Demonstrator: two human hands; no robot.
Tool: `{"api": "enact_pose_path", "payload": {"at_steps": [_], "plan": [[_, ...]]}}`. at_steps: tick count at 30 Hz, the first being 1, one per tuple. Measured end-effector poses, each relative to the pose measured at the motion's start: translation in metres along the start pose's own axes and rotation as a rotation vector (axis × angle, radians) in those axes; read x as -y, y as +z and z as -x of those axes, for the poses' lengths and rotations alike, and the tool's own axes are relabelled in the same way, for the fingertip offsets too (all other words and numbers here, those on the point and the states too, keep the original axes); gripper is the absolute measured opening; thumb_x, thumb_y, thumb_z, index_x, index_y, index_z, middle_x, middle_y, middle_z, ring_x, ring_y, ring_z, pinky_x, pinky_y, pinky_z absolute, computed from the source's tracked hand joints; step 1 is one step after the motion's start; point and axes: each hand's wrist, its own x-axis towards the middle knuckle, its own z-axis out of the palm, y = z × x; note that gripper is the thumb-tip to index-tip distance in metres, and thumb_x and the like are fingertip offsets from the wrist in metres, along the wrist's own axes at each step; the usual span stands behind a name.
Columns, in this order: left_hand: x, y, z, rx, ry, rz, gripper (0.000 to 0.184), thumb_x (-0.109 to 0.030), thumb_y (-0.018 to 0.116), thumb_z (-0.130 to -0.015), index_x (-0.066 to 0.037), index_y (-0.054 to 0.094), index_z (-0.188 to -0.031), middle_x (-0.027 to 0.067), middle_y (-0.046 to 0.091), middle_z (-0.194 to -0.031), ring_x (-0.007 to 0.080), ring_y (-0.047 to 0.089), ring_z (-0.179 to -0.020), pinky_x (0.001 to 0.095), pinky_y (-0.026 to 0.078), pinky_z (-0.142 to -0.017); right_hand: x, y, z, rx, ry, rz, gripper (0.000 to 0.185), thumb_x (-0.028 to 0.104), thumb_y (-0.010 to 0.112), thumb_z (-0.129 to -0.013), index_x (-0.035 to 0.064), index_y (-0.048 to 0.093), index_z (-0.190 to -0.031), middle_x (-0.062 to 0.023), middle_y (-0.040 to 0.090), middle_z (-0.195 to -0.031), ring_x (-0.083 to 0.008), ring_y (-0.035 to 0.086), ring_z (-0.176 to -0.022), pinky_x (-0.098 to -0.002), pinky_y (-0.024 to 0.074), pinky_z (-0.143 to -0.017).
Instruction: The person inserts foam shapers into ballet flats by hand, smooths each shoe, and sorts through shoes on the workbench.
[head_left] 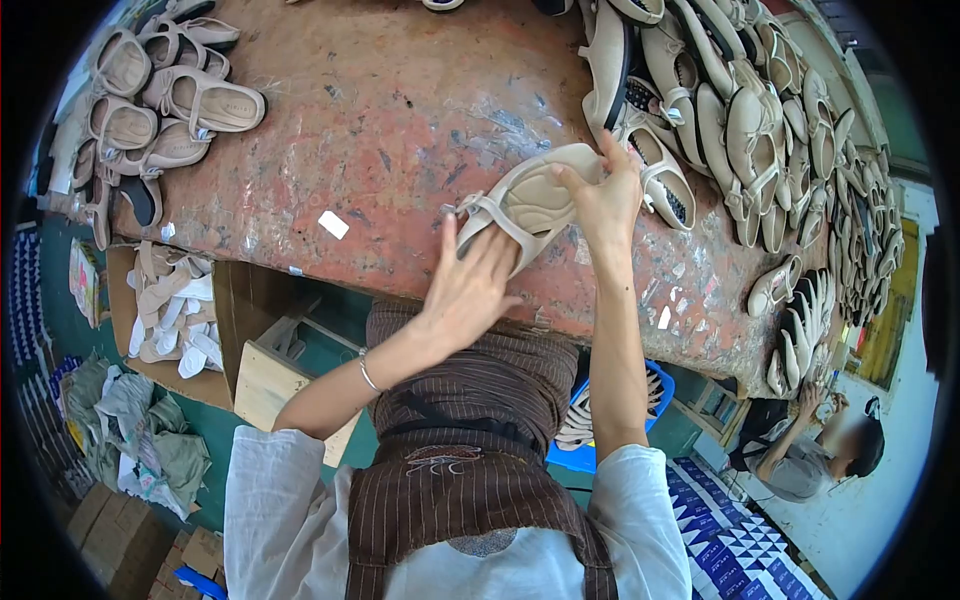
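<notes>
A beige shoe [535, 205] with a strap and a small bow is held over the worn red tabletop [370, 170], its open side facing up. My right hand [605, 200] grips one end of it between thumb and fingers. The fingers of my left hand [470, 285] reach inside the shoe's other end, under the strap, so the fingertips are partly hidden; its thumb is at the outer side by the bow.
Beige shoes [755, 130] are heaped at the right and more [180, 100] lie at the upper left. A cardboard box [225, 320] of insole-like pieces stands below the left edge. A blue crate [660, 390] sits under the table. Another person [810, 460] is at the lower right.
</notes>
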Motion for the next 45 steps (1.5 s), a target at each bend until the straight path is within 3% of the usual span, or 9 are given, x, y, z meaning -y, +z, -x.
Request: {"api": "enact_pose_path", "payload": {"at_steps": [4, 10, 14, 18, 19, 22, 28, 39, 45], "plan": [[0.020, 0.011, -0.003, 0.004, 0.077, 0.007, 0.078, -0.035, 0.074, -0.081, 0.004, 0.043, -0.141, 0.0203, 0.046, -0.144, 0.0342, 0.037, -0.141, 0.0597, 0.025, -0.115, -0.021, -0.009, -0.014, 0.201, 0.148, -0.295, 0.026, 0.006, 0.081, -0.071, -0.0031, 0.073, -0.094, -0.0157, 0.074, -0.084, -0.0209, 0.069, -0.072, -0.0342, 0.0540, -0.071], [0.016, 0.006, -0.001, 0.015, 0.064, 0.003, 0.064, -0.027, 0.067, -0.087, 0.005, 0.046, -0.139, 0.0187, 0.049, -0.143, 0.0316, 0.040, -0.138, 0.0560, 0.030, -0.113, -0.022, 0.004, -0.019, -0.014, 0.032, -0.118, 0.010, 0.003, 0.078, -0.071, 0.0006, 0.074, -0.079, -0.0117, 0.072, -0.071, -0.0158, 0.067, -0.065, -0.0309, 0.0517, -0.066], [-0.001, 0.023, -0.003, -0.016, 0.019, -0.194, 0.060, -0.021, 0.064, -0.086, 0.008, 0.050, -0.136, 0.0229, 0.053, -0.137, 0.0342, 0.048, -0.133, 0.0583, 0.031, -0.112, -0.013, -0.008, -0.004, 0.060, -0.095, -0.184, 0.011, 0.001, 0.073, -0.074, 0.0006, 0.067, -0.084, -0.0164, 0.073, -0.092, -0.0247, 0.071, -0.077, -0.0375, 0.0542, -0.072], [-0.055, 0.042, -0.016, -0.116, -0.186, 0.001, 0.054, -0.015, 0.057, -0.087, 0.006, 0.051, -0.136, 0.0212, 0.050, -0.141, 0.0334, 0.044, -0.135, 0.0569, 0.030, -0.113, 0.027, -0.031, 0.056, 0.281, -0.275, 0.236, 0.029, -0.006, 0.061, -0.071, 0.0010, 0.055, -0.099, -0.0237, 0.067, -0.104, -0.0421, 0.065, -0.095, -0.0467, 0.0540, -0.075], [-0.058, 0.046, -0.008, -0.113, -0.118, 0.076, 0.054, -0.017, 0.056, -0.088, 0.006, 0.050, -0.137, 0.0216, 0.049, -0.141, 0.0351, 0.042, -0.137, 0.0551, 0.030, -0.114, 0.033, -0.032, 0.072, 0.317, -0.271, 0.310, 0.029, -0.003, 0.064, -0.074, 0.0028, 0.061, -0.102, -0.0215, 0.065, -0.088, -0.0416, 0.066, -0.093, -0.0456, 0.0541, -0.080], [-0.050, 0.069, 0.008, -0.058, 0.045, -0.145, 0.053, -0.023, 0.058, -0.088, 0.004, 0.054, -0.133, 0.0253, 0.049, -0.139, 0.0419, 0.039, -0.136, 0.0517, 0.032, -0.113, 0.011, -0.010, 0.109, 0.230, -0.337, 0.334, 0.042, -0.002, 0.059, -0.079, -0.0015, 0.061, -0.122, -0.0186, 0.066, -0.120, -0.0374, 0.063, -0.114, -0.0564, 0.0369, -0.108], [-0.051, 0.042, 0.021, -0.028, 0.004, 0.054, 0.050, -0.016, 0.061, -0.082, 0.010, 0.058, -0.124, 0.0276, 0.053, -0.132, 0.0410, 0.044, -0.132, 0.0506, 0.039, -0.107, -0.012, 0.013, 0.106, 0.207, -0.328, 0.342, 0.046, -0.009, 0.054, -0.079, -0.0002, 0.063, -0.124, -0.0206, 0.063, -0.128, -0.0338, 0.057, -0.126, -0.0624, 0.0167, -0.117], [-0.055, 0.043, 0.017, -0.081, -0.039, 0.019, 0.042, -0.014, 0.058, -0.083, 0.009, 0.062, -0.117, 0.0262, 0.056, -0.130, 0.0382, 0.044, -0.135, 0.0506, 0.040, -0.105, -0.022, 0.014, 0.089, 0.192, -0.497, 0.552, 0.038, 0.006, 0.062, -0.077, 0.0016, 0.069, -0.114, -0.0231, 0.060, -0.129, -0.0381, 0.054, -0.125, -0.0579, 0.0253, -0.116], [-0.054, 0.042, 0.018, -0.063, -0.010, 0.040, 0.042, -0.015, 0.059, -0.081, 0.008, 0.063, -0.117, 0.0266, 0.057, -0.128, 0.0390, 0.044, -0.133, 0.0526, 0.039, -0.106, -0.017, 0.021, 0.072, 0.245, -0.460, 0.556, 0.052, 0.001, 0.058, -0.079, 0.0035, 0.060, -0.130, -0.0267, 0.053, -0.138, -0.0395, 0.050, -0.132, -0.0591, 0.0241, -0.116]]}}
